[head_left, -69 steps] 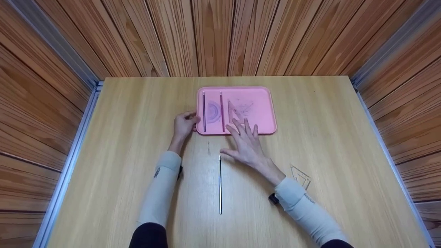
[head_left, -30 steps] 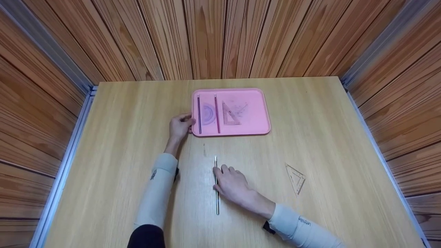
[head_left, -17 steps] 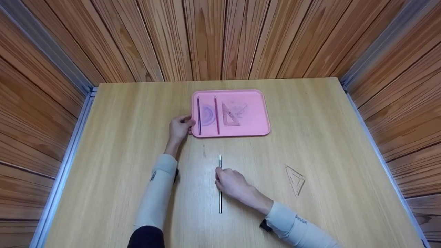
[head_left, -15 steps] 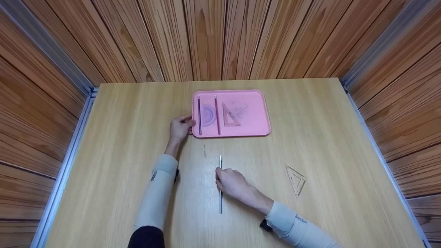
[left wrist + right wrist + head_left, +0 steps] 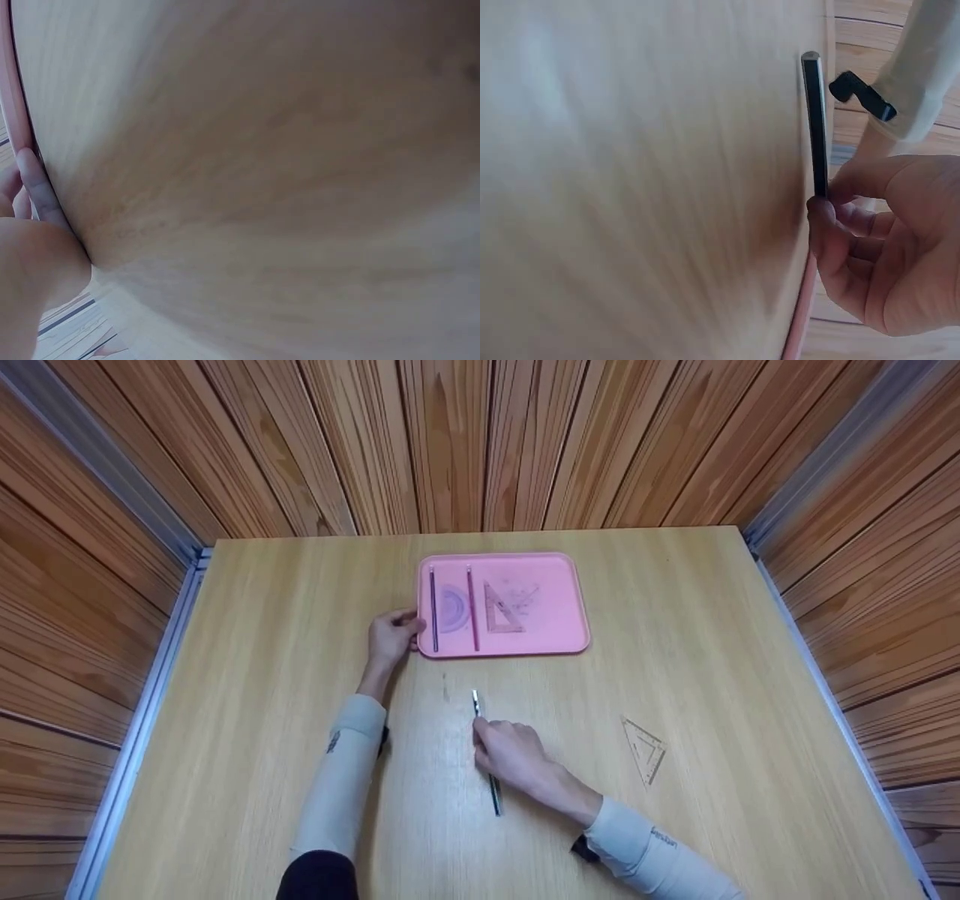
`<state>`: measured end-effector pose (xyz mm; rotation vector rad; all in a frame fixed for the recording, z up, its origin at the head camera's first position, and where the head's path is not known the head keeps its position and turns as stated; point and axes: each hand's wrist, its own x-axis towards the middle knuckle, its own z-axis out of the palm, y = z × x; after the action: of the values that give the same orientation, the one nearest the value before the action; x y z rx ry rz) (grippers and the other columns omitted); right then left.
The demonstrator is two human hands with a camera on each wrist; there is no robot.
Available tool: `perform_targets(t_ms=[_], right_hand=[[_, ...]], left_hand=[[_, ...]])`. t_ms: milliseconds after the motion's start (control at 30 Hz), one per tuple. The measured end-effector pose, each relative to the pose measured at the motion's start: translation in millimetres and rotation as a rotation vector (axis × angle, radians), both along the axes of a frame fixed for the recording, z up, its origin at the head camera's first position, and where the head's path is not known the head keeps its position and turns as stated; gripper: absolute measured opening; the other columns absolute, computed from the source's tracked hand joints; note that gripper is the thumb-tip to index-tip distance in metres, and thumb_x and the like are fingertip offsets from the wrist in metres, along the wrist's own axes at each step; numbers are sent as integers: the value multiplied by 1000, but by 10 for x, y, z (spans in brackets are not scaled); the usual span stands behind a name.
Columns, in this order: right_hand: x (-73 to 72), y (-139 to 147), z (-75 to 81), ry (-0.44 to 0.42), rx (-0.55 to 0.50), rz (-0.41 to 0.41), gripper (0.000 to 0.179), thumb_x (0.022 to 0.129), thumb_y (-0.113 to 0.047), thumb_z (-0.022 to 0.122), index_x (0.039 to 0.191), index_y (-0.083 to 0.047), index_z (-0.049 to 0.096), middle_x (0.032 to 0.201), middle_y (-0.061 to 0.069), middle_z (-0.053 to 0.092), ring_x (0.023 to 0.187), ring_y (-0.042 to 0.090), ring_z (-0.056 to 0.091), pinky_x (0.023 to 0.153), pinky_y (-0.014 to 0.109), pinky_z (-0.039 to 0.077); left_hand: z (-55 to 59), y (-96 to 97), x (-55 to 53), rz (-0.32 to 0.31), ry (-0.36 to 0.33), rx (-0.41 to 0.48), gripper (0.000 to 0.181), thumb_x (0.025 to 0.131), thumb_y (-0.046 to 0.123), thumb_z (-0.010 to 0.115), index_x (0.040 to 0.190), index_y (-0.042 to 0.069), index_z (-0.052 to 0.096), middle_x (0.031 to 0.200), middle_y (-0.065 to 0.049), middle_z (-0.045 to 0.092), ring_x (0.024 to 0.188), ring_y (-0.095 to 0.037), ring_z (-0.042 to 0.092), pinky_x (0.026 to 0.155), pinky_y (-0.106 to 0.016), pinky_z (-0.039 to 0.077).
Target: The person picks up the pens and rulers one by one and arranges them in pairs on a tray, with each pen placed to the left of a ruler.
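My right hand point(image 5: 514, 754) pinches a dark, shiny pencil point(image 5: 495, 795) between thumb and fingers, over the table in front of the tray. In the right wrist view a length of the pencil point(image 5: 815, 120) sticks out past the fingertips, its flat end showing. My left hand point(image 5: 391, 639) grips the left edge of a pink tray point(image 5: 562, 637), near its front corner. In the left wrist view the fingers point(image 5: 39, 184) lie along the tray's rim. On the tray are a dark pencil point(image 5: 433, 611), a purple protractor point(image 5: 453, 619), a red pencil point(image 5: 473, 611) and a clear set square point(image 5: 491, 619).
Another clear set square point(image 5: 645, 751) lies on the wooden table point(image 5: 285, 622), right of my right hand. Faint markings show on the tray beside its set square. Wood-patterned walls point(image 5: 450, 442) enclose the table's back and sides.
My right hand has come from the tray's front edge down to the pencil and taken hold of it. The pencil has turned to a slant. My left hand stays at the tray.
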<state>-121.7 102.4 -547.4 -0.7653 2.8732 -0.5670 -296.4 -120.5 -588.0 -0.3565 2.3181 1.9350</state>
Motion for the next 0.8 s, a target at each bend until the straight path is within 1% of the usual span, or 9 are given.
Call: perform_targets(t_ms=[100, 233, 400, 500, 567, 633, 700, 800], right_hand=[[-65, 62, 81, 62, -15, -22, 7, 90, -15, 65, 94, -10, 64, 71, -1, 64, 57, 10, 56, 48, 21, 44], [-205, 162, 208, 127, -40, -86, 10, 89, -14, 66, 98, -10, 65, 73, -1, 66, 59, 13, 60, 48, 26, 48], [-442, 299, 384, 194, -42, -173, 15, 86, -11, 69, 101, -10, 64, 71, 0, 65, 58, 17, 57, 44, 30, 45], [-602, 381, 485, 221, -47, -212, 16, 86, -10, 69, 102, -10, 64, 71, 2, 66, 59, 18, 56, 45, 31, 45], [-715, 434, 539, 220, -70, -236, 17, 87, -9, 68, 104, -8, 64, 72, 4, 67, 60, 19, 57, 47, 30, 47], [-831, 484, 580, 195, -107, -265, 19, 88, -7, 67, 106, -5, 64, 74, 6, 68, 61, 19, 58, 49, 30, 48], [-949, 531, 607, 156, -142, -294, 20, 89, -6, 66, 109, -3, 64, 77, 8, 68, 62, 19, 59, 50, 30, 49], [-1131, 598, 616, 125, -160, -335, 21, 91, -6, 64, 111, 0, 64, 80, 11, 69, 64, 20, 61, 52, 32, 51]], left_hand=[[4, -6, 0, 1, 2, -4, 34, 93, 14, 69, 126, 11, 68, 98, -10, 68, 76, -17, 66, 64, -24, 58], [7, -4, 2, 7, 14, 0, 33, 92, 12, 69, 125, 10, 68, 96, -10, 67, 74, -16, 66, 62, -22, 57], [5, 13, -8, 12, 17, 10, 33, 92, 10, 69, 126, 7, 68, 93, -9, 66, 72, -15, 65, 59, -22, 57], [-1, 19, -17, 18, 7, 9, 33, 92, 10, 69, 125, 7, 68, 93, -9, 66, 71, -14, 64, 59, -22, 57], [-8, 20, -22, 19, 3, 8, 34, 92, 10, 69, 126, 7, 68, 94, -9, 66, 70, -14, 64, 59, -22, 57], [-15, 19, -23, 19, -1, 5, 34, 92, 10, 69, 126, 7, 68, 94, -10, 66, 70, -14, 64, 59, -22, 58], [-19, 17, -24, 20, -2, -3, 34, 92, 11, 69, 126, 8, 68, 95, -10, 66, 70, -14, 64, 59, -22, 57], [-22, 15, -24, 20, 1, -6, 33, 92, 11, 69, 125, 9, 68, 95, -10, 66, 71, -14, 64, 59, -22, 57]])
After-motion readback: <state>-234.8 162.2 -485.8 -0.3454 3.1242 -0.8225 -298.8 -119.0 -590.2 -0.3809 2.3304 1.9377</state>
